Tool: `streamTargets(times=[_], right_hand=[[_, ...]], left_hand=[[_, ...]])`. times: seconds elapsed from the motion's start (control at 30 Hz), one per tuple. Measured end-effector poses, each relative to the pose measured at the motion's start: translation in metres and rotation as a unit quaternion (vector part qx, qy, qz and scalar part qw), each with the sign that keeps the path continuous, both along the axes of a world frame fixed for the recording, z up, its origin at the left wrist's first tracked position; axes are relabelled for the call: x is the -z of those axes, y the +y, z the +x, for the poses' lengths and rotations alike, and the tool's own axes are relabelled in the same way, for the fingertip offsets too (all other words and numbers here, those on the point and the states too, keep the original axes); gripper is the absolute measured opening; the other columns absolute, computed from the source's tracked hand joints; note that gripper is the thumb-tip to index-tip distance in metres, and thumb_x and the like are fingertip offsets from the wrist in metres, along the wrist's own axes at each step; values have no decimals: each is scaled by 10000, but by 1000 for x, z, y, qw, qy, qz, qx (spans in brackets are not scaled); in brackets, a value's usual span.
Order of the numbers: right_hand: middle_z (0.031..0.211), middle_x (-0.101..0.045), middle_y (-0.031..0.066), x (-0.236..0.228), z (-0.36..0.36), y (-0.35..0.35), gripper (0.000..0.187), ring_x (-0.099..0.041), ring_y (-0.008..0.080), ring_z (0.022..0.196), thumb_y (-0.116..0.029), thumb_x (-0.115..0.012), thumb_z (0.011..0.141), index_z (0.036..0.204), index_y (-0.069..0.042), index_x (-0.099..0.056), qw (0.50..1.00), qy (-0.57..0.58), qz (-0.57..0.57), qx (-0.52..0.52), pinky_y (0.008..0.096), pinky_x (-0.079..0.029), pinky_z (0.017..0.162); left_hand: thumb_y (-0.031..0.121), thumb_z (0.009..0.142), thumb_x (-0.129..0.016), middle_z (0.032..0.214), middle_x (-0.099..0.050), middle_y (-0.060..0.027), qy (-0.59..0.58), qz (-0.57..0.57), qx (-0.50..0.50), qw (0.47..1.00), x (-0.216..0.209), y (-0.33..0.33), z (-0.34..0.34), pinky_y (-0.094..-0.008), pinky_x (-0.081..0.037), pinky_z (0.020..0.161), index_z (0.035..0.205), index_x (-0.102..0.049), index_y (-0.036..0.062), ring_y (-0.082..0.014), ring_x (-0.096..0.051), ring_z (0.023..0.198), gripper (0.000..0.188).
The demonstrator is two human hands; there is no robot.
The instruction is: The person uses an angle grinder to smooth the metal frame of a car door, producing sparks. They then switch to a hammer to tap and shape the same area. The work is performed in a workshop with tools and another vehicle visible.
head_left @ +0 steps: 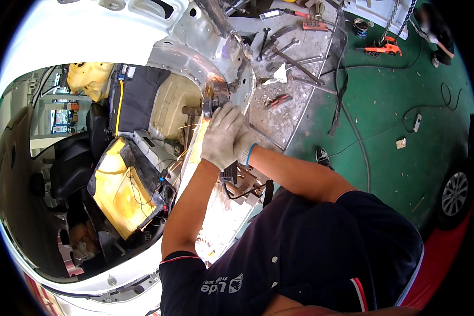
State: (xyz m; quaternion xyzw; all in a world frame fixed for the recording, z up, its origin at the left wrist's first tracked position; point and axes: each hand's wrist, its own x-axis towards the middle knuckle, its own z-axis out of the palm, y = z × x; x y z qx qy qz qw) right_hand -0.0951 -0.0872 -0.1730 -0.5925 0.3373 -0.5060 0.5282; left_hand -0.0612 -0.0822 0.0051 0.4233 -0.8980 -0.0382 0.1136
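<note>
Both my hands wear light knitted work gloves and close around an angle grinder. My left hand lies over the front part of the tool, near its dark head. Just beside it, my right hand grips the body, partly covered by the left. The grinder's head sits against the bare metal edge of a white car body, around the inner wheel arch. Orange sparks and a bright glow show next to the head. Its disc is mostly hidden, so the exact contact cannot be made out.
Wrenches, a hammer-like bar and red-handled pliers lie on a dirty metal platform to the right. Hoses and cables cross the green floor. An orange chain clamp hangs farther off, near another person. Yellow foam lies inside the car.
</note>
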Motion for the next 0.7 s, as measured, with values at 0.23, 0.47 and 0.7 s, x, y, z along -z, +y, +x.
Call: streamTargets(times=[0.23, 0.47, 0.7], right_hand=[[1415, -642, 92, -6, -14, -7, 374, -583, 256, 1323, -236, -450, 1053, 1386, -145, -594, 981, 156, -112, 22, 415, -426, 1164], [1417, -652, 80, 9, 1, -18, 393, -530, 254, 1376, -267, -448, 1047, 1393, -155, -597, 979, -195, 14, -63, 403, -380, 1198], [1459, -612, 117, -23, -17, -20, 393, -531, 276, 1373, -301, -364, 1112, 1405, -148, -576, 982, 149, -115, -34, 407, -380, 1208]], left_hand=[[224, 794, -831, 1432, -624, -197, -9, -34, -6, 999, -7, -2, -8, -541, -389, 1230, 1252, -689, -30, -417, -506, 1441, 542], [164, 767, -812, 1464, -606, -184, 9, -40, -5, 999, -13, -7, -11, -542, -377, 1241, 1299, -665, -22, -408, -485, 1465, 582], [139, 761, -794, 1477, -597, -179, 14, -53, -11, 998, -9, -11, -6, -545, -380, 1235, 1307, -664, -11, -412, -480, 1468, 581]])
